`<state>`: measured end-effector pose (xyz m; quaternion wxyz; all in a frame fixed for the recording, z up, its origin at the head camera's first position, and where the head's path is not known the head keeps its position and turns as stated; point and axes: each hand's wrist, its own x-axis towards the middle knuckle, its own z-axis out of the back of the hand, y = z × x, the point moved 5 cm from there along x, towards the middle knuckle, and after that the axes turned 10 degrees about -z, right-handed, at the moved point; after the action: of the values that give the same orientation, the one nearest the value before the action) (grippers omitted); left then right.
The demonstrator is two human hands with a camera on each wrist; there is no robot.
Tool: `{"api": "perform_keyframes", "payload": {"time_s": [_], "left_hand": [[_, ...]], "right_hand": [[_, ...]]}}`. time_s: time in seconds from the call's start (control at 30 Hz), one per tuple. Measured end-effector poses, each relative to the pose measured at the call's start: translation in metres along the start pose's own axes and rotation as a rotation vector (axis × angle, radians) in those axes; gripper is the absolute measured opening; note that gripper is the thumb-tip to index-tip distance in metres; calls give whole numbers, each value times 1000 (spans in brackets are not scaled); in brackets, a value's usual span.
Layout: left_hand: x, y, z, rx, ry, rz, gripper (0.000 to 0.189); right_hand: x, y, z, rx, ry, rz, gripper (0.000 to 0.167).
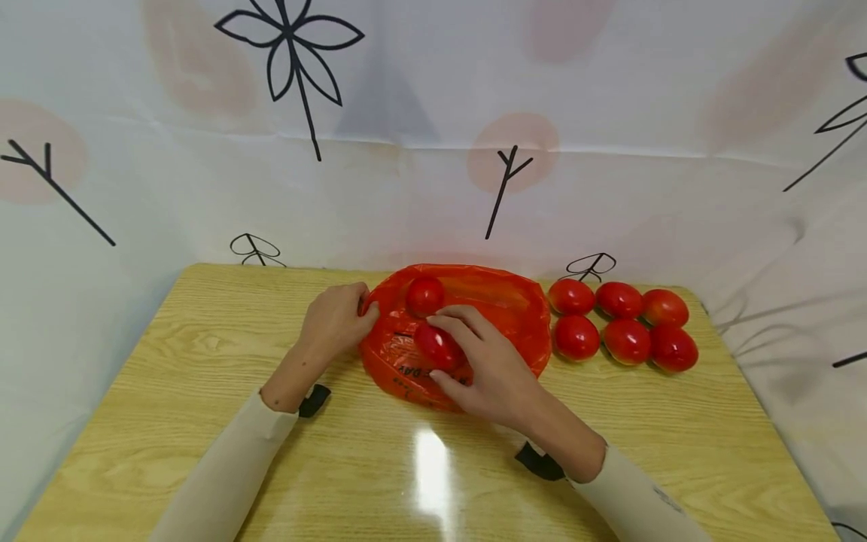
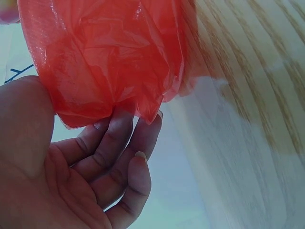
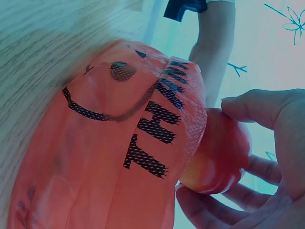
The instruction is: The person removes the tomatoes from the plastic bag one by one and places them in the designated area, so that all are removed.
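A red plastic bag [image 1: 504, 293] lies on the table with its mouth spread wide and black print on its side. My left hand [image 1: 333, 320] pinches the bag's left edge between thumb and fingers; the left wrist view shows the crumpled red film [image 2: 109, 62] at the fingertips. In my right hand [image 1: 493, 369] a shiny red apple [image 1: 436, 344] is held over the bag's opening. The right wrist view shows this apple [image 3: 221, 152], yellowish at one end, between thumb and fingers right at the bag's rim. Another apple [image 1: 425, 296] sits inside the bag, towards the back.
To the right of the bag, several red apples [image 1: 626, 341] stand in two rows on the wooden table [image 1: 203, 361]. Behind the table hangs a white patterned cloth [image 1: 433, 196]. Dark straps [image 1: 540, 461] sit at both wrists.
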<state>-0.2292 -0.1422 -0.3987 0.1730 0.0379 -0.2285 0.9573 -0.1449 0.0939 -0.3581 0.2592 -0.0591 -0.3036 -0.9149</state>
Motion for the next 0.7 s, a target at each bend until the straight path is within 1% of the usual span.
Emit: {"api": "perform_keyframes", "payload": {"time_s": [0.27, 0.53, 0.7], "left_hand": [[0, 1, 0, 1, 6, 2, 18], [-1, 0, 0, -8, 7, 1, 18], [-1, 0, 0, -8, 9, -2, 17]], "right_hand": [[-7, -2, 7, 40, -23, -25, 66], [-15, -6, 10, 63, -28, -69, 66], [-20, -8, 13, 79, -58, -59, 67]]}}
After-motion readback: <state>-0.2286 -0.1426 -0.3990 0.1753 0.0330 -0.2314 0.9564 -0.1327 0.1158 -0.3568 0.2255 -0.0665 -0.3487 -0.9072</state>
